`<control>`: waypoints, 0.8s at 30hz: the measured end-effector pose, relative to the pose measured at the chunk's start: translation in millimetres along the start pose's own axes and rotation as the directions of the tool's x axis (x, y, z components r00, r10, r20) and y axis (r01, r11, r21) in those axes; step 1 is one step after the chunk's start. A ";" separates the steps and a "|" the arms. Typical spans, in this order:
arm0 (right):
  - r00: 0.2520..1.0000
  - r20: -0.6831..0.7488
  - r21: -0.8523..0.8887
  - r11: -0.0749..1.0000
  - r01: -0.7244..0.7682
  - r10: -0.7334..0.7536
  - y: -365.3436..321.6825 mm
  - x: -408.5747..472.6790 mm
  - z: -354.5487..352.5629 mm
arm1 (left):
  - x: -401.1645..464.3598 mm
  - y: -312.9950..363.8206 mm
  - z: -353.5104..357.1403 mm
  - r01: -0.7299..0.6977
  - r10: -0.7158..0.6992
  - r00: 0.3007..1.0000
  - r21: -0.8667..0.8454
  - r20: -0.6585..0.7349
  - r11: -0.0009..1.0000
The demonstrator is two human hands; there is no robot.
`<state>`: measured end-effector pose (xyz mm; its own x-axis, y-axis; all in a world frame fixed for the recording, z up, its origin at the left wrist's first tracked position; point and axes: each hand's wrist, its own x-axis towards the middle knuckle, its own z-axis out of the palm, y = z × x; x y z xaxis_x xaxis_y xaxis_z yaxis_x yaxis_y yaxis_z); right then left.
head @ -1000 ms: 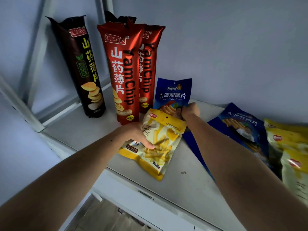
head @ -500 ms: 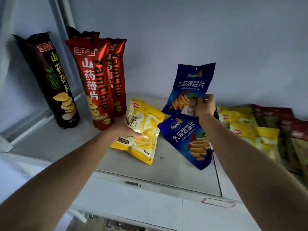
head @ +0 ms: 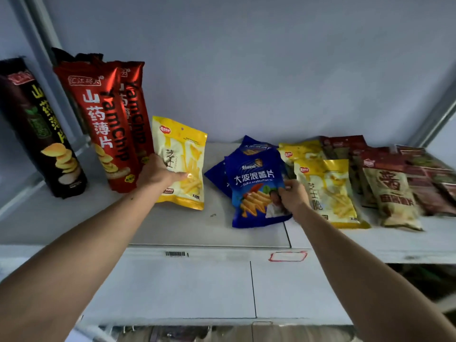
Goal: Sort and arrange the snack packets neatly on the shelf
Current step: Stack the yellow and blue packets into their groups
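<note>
My left hand (head: 159,172) holds a yellow fries packet (head: 181,161) upright on the shelf (head: 187,228), right beside two tall red YamChip packets (head: 103,124). My right hand (head: 292,197) grips the right edge of a blue chip packet (head: 255,186), which lies on top of other blue packets (head: 249,145) in the shelf's middle. A dark brown tall packet (head: 37,129) stands at the far left.
Right of the blue pile lie yellow fries packets (head: 328,191) and several brown and dark red packets (head: 392,183), overlapping toward the right post. The white back wall (head: 246,70) closes the shelf. A barcode label (head: 175,254) and a red-outlined tag (head: 287,256) sit on the front edge.
My left hand has raised the yellow packet from lying flat to standing next to the red packets. My right hand has brought the lifted blue packet down onto the blue pile.
</note>
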<state>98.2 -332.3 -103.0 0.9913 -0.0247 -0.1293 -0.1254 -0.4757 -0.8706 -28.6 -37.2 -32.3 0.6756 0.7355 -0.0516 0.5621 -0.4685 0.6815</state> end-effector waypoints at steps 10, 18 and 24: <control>0.886 0.265 -0.628 0.629 0.458 -0.380 6.2 -40.8 16.4 | -13.0 42.1 8.3 -0.103 0.092 0.993 -0.151 -0.080 0.983; 0.864 0.344 -0.524 0.688 0.501 -0.367 21.6 -26.0 6.8 | -27.0 80.8 48.3 -0.065 0.067 0.998 -0.271 0.001 0.960; 0.872 -0.052 -0.282 0.845 0.454 -0.486 36.3 -14.8 -53.7 | -49.3 111.4 89.5 -0.044 0.101 0.982 -0.319 0.162 0.947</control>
<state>81.1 -396.4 -107.1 0.9278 0.1641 0.3352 0.3556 -0.6612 -0.6606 43.4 -169.5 -19.2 0.7973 0.5952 -0.1006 0.3498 -0.3198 0.8806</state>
